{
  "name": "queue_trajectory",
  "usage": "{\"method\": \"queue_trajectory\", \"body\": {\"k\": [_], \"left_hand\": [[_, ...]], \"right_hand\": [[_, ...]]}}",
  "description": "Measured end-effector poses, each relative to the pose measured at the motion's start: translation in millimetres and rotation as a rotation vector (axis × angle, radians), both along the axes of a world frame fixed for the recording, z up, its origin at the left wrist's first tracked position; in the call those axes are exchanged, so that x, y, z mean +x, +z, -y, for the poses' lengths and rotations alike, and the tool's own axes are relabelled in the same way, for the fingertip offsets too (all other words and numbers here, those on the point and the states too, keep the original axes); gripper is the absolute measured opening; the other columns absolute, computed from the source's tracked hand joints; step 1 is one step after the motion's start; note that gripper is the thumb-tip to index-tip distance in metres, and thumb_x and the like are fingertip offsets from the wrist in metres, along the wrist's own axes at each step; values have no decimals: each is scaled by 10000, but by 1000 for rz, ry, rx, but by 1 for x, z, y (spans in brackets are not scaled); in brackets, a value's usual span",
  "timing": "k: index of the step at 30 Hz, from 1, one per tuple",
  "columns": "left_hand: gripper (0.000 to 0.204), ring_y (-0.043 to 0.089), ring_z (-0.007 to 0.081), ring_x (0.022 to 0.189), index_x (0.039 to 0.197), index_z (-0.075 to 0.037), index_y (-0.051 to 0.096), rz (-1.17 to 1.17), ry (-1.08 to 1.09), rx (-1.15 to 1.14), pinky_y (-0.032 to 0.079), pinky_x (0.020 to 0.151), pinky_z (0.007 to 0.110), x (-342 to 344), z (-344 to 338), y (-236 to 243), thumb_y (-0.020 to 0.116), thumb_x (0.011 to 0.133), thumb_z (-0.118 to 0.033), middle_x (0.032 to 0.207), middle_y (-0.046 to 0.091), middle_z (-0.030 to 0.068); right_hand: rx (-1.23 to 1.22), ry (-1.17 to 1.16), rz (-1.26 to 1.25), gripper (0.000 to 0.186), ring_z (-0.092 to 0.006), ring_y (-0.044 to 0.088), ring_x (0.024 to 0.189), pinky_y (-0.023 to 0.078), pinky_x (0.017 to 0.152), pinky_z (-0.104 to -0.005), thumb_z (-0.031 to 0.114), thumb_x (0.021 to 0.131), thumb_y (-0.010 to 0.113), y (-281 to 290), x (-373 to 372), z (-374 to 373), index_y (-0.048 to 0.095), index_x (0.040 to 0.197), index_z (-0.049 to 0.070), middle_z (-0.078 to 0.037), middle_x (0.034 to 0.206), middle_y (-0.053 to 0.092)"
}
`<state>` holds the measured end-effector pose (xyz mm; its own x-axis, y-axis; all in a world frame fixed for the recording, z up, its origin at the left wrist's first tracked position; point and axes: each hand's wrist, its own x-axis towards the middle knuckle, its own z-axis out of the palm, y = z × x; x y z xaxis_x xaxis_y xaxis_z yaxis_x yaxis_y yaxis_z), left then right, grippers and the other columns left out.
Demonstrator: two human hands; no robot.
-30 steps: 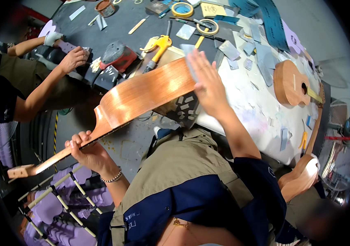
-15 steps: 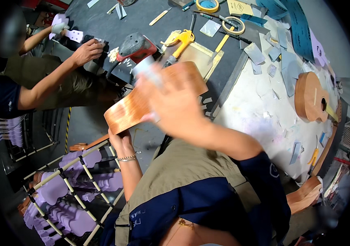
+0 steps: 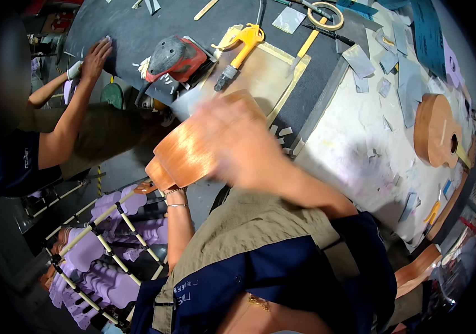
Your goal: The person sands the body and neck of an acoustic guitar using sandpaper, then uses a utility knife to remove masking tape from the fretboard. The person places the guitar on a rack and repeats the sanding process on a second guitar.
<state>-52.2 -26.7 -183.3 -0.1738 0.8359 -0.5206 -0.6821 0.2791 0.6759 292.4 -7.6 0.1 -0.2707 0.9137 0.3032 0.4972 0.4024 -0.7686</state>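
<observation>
A ukulele body (image 3: 190, 153) of glossy-looking brown wood is tilted on its edge in front of my apron. My left hand (image 3: 174, 193) supports it from below at the near left end; its fingers are mostly hidden behind the wood. Pressed over the upper side of the body is my right hand (image 3: 232, 136), smeared by motion. A pale grey piece of sandpaper (image 3: 190, 104) sticks out past its blurred fingers, lying against the wood.
On the dark bench are a red-grey power sander (image 3: 174, 58) and a yellow air gun (image 3: 246, 42). Sandpaper scraps and another ukulele (image 3: 435, 131) lie on the white surface to the right. A co-worker's hand (image 3: 96, 58) rests at the left; a rack (image 3: 101, 234) holds purple ukulele-shaped parts.
The ukulele body has turned and tipped, showing more of its curved side. My right hand has rubbed along it. The co-worker's arms have moved away to the far left.
</observation>
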Motion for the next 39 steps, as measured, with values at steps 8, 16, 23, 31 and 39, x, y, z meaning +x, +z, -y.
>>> {"method": "queue_trajectory", "body": {"k": [8, 16, 23, 31, 39], "left_hand": [[372, 518, 197, 1127, 1196, -69, 506, 10, 6, -39, 433, 962, 369, 12, 9, -3, 422, 929, -314, 1202, 559, 81], [359, 537, 209, 1106, 1178, -72, 523, 36, -25, -50, 453, 942, 390, 19, 7, -7, 446, 922, -312, 1181, 574, 83], [348, 554, 219, 1087, 1162, -76, 537, 91, 32, -55, 471, 923, 408, 27, 16, -3, 468, 916, -310, 1162, 587, 84], [197, 626, 205, 932, 1033, -71, 585, 128, -8, -217, 460, 943, 411, 17, 19, 76, 488, 914, -194, 1034, 643, 54], [59, 562, 136, 741, 922, -114, 515, -151, 220, 605, 468, 854, 364, 49, -46, 173, 554, 907, -156, 753, 556, -6]], "right_hand": [[23, 47, -92, 672, -283, 223, 1368, 128, 1100, -505, 502, 882, 440, -40, 3, -14, 322, 1404, 95, -96, 1459, 302], [47, 118, -7, 607, -297, 226, 1363, 127, 1101, -483, 421, 897, 452, 2, -19, 6, 333, 1399, 100, -121, 1457, 295], [-638, -158, -413, 681, -261, 139, 1394, 50, 1119, -434, 566, 935, 197, -110, 29, 7, 244, 1433, 104, -125, 1491, 213], [-607, -179, -349, 643, -318, 124, 1389, 82, 1123, -359, 465, 971, 264, -46, 53, 48, 159, 1439, 36, -217, 1479, 177], [-843, -181, -1402, 727, -198, 205, 1363, 157, 1105, -337, 614, 912, 204, -121, 44, 18, 235, 1436, 112, -36, 1465, 280]]}}
